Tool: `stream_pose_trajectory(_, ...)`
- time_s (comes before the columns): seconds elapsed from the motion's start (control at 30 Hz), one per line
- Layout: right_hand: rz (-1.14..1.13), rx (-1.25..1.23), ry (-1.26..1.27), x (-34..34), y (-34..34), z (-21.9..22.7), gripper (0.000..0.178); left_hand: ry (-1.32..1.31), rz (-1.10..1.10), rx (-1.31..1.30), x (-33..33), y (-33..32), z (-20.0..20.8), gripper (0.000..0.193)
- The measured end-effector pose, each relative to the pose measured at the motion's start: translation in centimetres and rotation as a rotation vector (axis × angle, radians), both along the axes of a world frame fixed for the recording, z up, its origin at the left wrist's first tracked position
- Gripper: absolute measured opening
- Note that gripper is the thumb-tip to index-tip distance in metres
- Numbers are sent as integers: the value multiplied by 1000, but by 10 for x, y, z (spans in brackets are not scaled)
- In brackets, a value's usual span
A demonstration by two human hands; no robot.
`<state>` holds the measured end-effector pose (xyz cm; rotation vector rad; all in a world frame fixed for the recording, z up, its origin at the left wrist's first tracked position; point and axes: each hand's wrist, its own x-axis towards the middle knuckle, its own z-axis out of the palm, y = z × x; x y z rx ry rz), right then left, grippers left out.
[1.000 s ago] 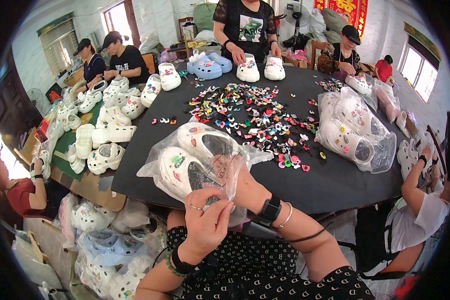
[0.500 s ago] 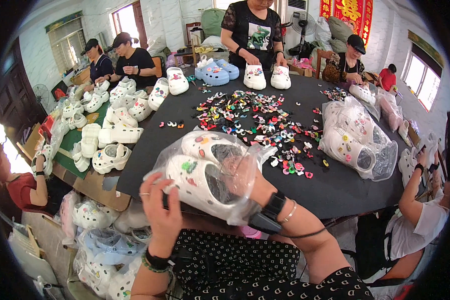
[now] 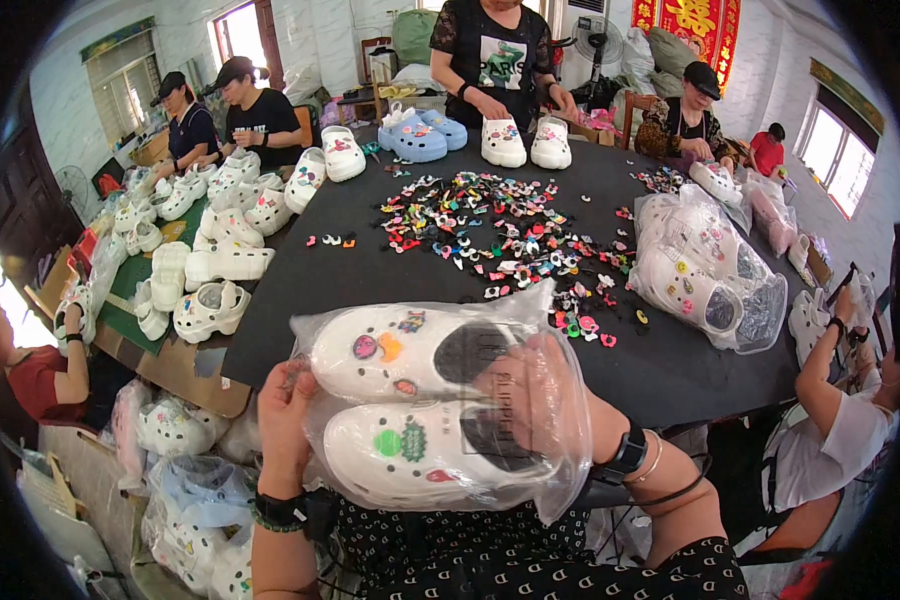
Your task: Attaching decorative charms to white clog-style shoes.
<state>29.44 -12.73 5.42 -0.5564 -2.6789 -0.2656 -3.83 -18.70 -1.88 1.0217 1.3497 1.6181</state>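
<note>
White clogs point(image 3: 420, 405), a pair sealed in a clear plastic bag point(image 3: 555, 470), are held above the lap at the near edge of the black worktop point(image 3: 370, 270), long axes running left to right, toes to the left. Left hand point(image 3: 285, 420) pinches the bag's left end; right hand point(image 3: 545, 400) is spread inside the bag over the heels, the nearer grip. Beyond lie scattered colourful charms point(image 3: 500, 235), another bagged bundle point(image 3: 705, 270), and co-workers with more clogs
</note>
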Motion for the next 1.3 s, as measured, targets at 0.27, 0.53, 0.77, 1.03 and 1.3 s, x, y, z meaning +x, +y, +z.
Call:
stream_pose_trajectory(0.27, -11, -185, 128, 17, 4, 7, 33, 239, 493, 263, -65, -12, 15, 6)
stream_pose_trajectory(0.53, -294, -86, 248, 27, 17, 14, 31, 81, 1021, 376, -192, -101, 4, 16)
stream_pose_trajectory(0.77, -558, -98, 216, -33, 51, -26, 22, 258, 1066, 522, -129, -104, 38, 24)
stream_pose_trajectory(1.03, -525, -287, 42, -36, 42, -33, 41, 218, 1039, 602, -64, -114, 63, 29)
stream_pose_trajectory(1.3, 348, -870, 315, -52, -38, 30, 107, 1057, 988, 634, -17, -133, 51, 34)
